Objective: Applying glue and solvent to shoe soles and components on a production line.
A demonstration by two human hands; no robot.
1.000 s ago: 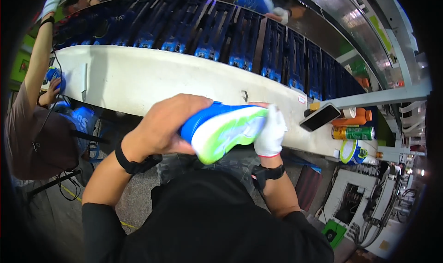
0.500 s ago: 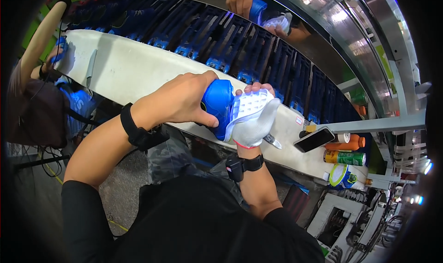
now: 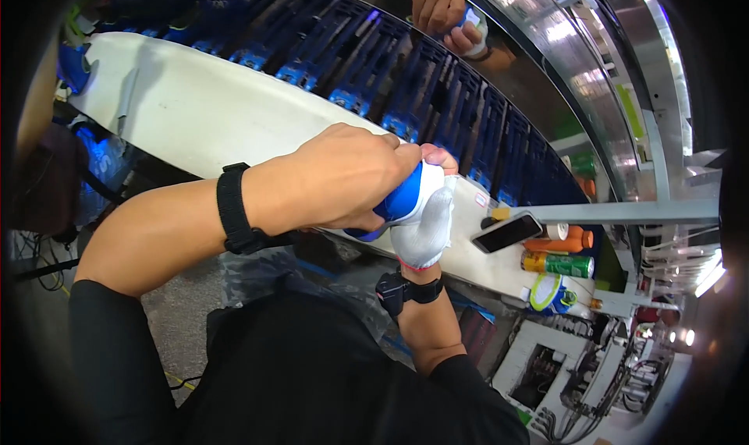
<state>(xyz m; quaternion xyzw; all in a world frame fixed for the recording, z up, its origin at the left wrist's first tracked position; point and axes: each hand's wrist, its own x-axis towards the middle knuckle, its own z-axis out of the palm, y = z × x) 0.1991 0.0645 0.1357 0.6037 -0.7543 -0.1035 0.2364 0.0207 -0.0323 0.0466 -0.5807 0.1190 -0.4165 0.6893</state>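
In front of me, a blue shoe upper (image 3: 404,198) and a white shoe sole (image 3: 430,181) are pressed together between my two hands. My left hand (image 3: 339,176) wraps over the blue upper from the left, and its fingers hide much of it. My right hand (image 3: 425,225), in a white glove that leaves the fingertips bare, grips the sole side from the right. Its bare fingertips show at the far edge of the sole. Whether the sole sits flush on the upper cannot be made out.
A long white ledge (image 3: 211,109) runs beneath my hands, beside a dark slatted conveyor (image 3: 359,70) stained blue. A phone (image 3: 507,233), orange bottle (image 3: 562,241), green-and-yellow can (image 3: 558,264) and blue-and-lime shoe piece (image 3: 552,293) are at right. Another person's arm (image 3: 35,106) shows at left.
The sole's gridded inner face, visible before, is now covered as upper and sole came together. My left hand moved right and wrapped further over the upper. The view shifted slightly.
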